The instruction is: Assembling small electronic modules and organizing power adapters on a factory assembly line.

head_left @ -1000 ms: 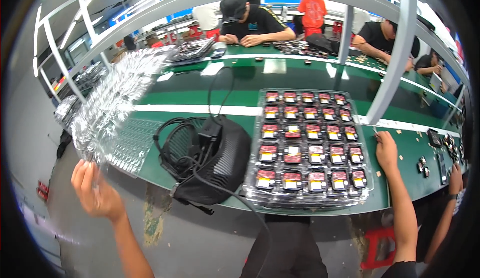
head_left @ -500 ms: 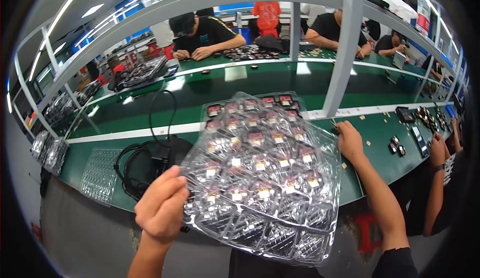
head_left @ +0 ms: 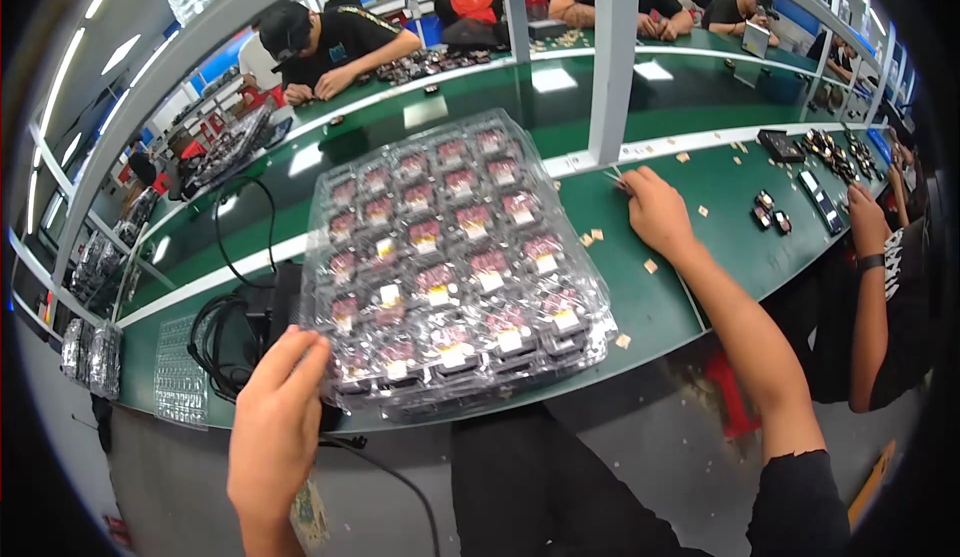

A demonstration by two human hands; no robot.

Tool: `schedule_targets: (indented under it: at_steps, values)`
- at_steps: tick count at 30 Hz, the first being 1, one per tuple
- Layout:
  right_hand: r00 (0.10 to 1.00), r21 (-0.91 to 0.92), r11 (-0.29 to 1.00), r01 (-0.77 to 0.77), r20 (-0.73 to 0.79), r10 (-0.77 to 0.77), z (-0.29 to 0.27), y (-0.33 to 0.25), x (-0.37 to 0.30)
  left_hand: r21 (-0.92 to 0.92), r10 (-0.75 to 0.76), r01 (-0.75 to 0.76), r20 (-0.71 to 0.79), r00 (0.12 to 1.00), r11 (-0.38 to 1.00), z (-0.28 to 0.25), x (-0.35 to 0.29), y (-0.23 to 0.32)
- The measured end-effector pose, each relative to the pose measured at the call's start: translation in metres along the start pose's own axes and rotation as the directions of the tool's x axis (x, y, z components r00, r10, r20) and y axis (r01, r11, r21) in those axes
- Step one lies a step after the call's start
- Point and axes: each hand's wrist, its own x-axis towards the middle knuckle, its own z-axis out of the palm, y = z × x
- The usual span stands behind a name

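Note:
A clear plastic blister tray (head_left: 450,257) lies over a filled tray of several small red-and-black parts on the green bench (head_left: 700,227). My left hand (head_left: 275,417) grips this clear tray at its near left corner. My right hand (head_left: 655,212) rests on the bench to the right of the trays, fingers bent beside small tan chips (head_left: 590,239), with nothing visibly held.
A black cable coil and power block (head_left: 235,327) lie left of the trays, with an empty clear tray (head_left: 180,382) beyond. A grey post (head_left: 612,57) rises behind. Another person's arm (head_left: 870,257) works at the right; other people sit across the bench.
My left hand has brought the clear tray from the far left, across and down onto the filled tray. My right hand has stayed on the bench at the right.

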Motion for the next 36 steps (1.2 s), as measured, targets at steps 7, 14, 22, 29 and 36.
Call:
schedule_targets:
  at_steps: [7, 14, 22, 29, 36]
  values:
    - [0.989, -0.010, 0.995, 0.098, -0.112, -0.099, 0.014, 0.015, 0.015, 0.070, 0.094, -0.097, 0.047, 0.994, 0.993, -0.013, 0.008, 0.048]
    - [0.943, 0.314, 0.949, -0.037, -0.303, 0.137, -0.026, -0.003, -0.007, 0.436, 0.587, -0.497, -0.094, 0.804, 0.750, 0.098, 0.031, 0.069]
    - [0.992, 0.663, 0.742, -0.101, 0.008, 0.128, -0.091, -0.135, -0.186, 0.578, 0.577, -0.482, 0.024, 0.816, 0.658, 0.106, 0.031, 0.050]
    - [0.991, 0.674, 0.738, -0.017, 0.109, -0.076, -0.026, -0.154, -0.240, 0.561, 0.658, -0.579, 0.081, 0.749, 0.591, 0.099, 0.042, 0.051]
    - [0.995, 0.578, 0.813, 0.065, 0.027, -0.098, -0.020, -0.159, -0.234, 0.465, 0.721, -0.652, 0.042, 0.692, 0.598, 0.096, 0.054, 0.050]
